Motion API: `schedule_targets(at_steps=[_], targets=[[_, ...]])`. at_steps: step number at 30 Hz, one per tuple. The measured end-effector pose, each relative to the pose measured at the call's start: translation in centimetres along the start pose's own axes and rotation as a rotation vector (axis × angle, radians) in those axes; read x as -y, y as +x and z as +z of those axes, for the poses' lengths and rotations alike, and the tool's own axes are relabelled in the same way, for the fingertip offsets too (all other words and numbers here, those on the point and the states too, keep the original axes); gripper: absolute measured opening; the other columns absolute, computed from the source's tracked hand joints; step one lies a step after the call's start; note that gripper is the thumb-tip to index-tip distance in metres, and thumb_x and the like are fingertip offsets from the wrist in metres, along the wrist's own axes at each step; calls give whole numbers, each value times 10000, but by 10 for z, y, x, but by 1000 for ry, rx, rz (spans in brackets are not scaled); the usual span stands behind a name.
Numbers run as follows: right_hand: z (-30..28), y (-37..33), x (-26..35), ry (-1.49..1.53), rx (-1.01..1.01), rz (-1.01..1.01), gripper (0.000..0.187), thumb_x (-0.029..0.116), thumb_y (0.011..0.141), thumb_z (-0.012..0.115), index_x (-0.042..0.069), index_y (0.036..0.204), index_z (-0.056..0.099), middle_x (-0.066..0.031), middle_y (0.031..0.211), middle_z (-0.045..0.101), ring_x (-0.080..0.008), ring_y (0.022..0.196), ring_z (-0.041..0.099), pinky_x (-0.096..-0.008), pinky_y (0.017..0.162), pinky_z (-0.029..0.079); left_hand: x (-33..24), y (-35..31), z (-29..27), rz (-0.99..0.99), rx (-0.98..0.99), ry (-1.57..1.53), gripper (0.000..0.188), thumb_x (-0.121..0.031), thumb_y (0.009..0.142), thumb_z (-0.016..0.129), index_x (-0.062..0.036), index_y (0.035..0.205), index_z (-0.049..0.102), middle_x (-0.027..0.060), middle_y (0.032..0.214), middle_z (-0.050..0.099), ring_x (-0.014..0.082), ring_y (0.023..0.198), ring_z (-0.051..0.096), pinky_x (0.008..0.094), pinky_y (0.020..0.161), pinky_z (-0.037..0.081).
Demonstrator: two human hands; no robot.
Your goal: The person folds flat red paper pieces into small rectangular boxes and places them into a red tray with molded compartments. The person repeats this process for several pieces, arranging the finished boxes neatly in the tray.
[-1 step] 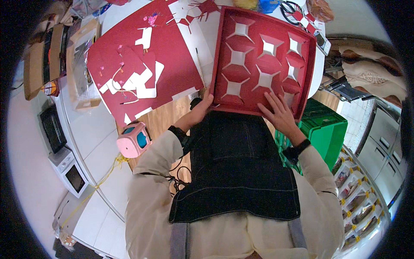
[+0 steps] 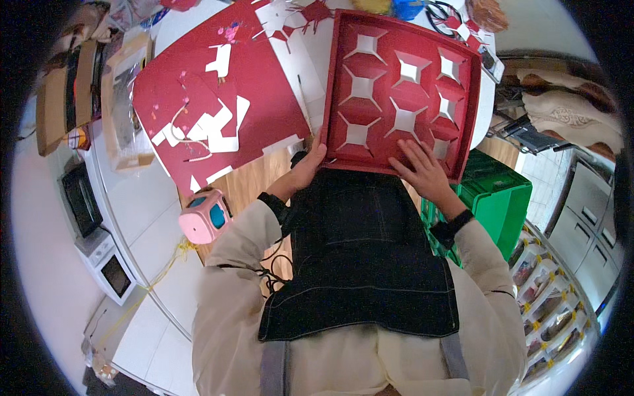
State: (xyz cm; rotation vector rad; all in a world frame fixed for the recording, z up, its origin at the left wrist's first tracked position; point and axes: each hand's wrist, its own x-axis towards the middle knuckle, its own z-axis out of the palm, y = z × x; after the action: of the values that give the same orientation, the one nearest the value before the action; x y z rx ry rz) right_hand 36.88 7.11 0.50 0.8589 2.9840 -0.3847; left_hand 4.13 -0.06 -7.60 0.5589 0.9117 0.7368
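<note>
I have the red square cardboard tray point(image 2: 346, 154) at one o'clock in my view, its front edge at the top of my black apron point(image 2: 360, 218). Inside it, a red divider insert point(image 2: 385, 92) shows white openings with flared corners, set in three columns; the spot at the foot of the middle column is covered by my fingers.

My left hand point(image 2: 306, 170) touches the tray's side at the eight o'clock corner, a digit lying up along the outer wall. The rest of those fingers are hidden, so I cannot tell whether they pinch the board or merely support it. My right hand point(image 2: 424, 174) comes in at half past five on the tray, fingers spread in a loose fan, tips lying over the insert and pinching nothing that I can see.

Between ten and eleven o'clock lies a large red sheet point(image 2: 277, 99), strewn with white paper scraps point(image 2: 224, 142) and a thin curved pale strip point(image 2: 175, 125). At nine o'clock sits a pink box with a blue opening point(image 2: 198, 224); at three o'clock, just beside my right forearm, a green plastic crate point(image 2: 512, 211). Farther off, toward eight, stands a white microwave-like appliance point(image 2: 100, 254).
</note>
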Motion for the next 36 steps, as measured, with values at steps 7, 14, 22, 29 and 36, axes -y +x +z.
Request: schedule_targets(at_steps=[7,14,22,29,36], targets=[[39,13,14,-125,-104,-67,327,279,832,562,85,1090,615,-89,1153,598,-271,1163,525,-441,1041,383,-5,6,8,185,-162,237,728,-454,1029,331,-44,1533,5,173,1566,139,267,1450,131,365,1178,113],[15,78,49,183,-65,-95,341,331,852,613,70,1069,579,-102,1078,555,-282,1055,513,-422,945,391,-23,4,27,79,-60,-182,770,-469,985,453,-136,1547,45,96,1554,213,256,1405,257,402,1134,252],[0,119,51,559,-12,-57,352,316,787,693,85,1037,607,-137,1061,518,-336,1053,495,-461,924,432,-30,0,23,43,46,-458,691,-393,948,537,-119,1504,233,85,1441,413,249,1298,434,413,1089,354],[-10,133,43,593,224,-34,361,351,763,722,135,1028,606,-182,1101,492,-415,1119,443,-526,952,410,-14,-9,14,54,75,-401,806,-209,861,679,-91,1506,211,111,1436,412,264,1321,422,402,1093,361],[-4,134,40,631,194,-55,298,289,746,737,141,958,588,-149,1049,483,-397,1110,426,-521,926,380,-26,-14,25,48,-85,19,947,-56,779,769,-61,1516,174,107,1432,418,226,1310,429,366,1092,363]])
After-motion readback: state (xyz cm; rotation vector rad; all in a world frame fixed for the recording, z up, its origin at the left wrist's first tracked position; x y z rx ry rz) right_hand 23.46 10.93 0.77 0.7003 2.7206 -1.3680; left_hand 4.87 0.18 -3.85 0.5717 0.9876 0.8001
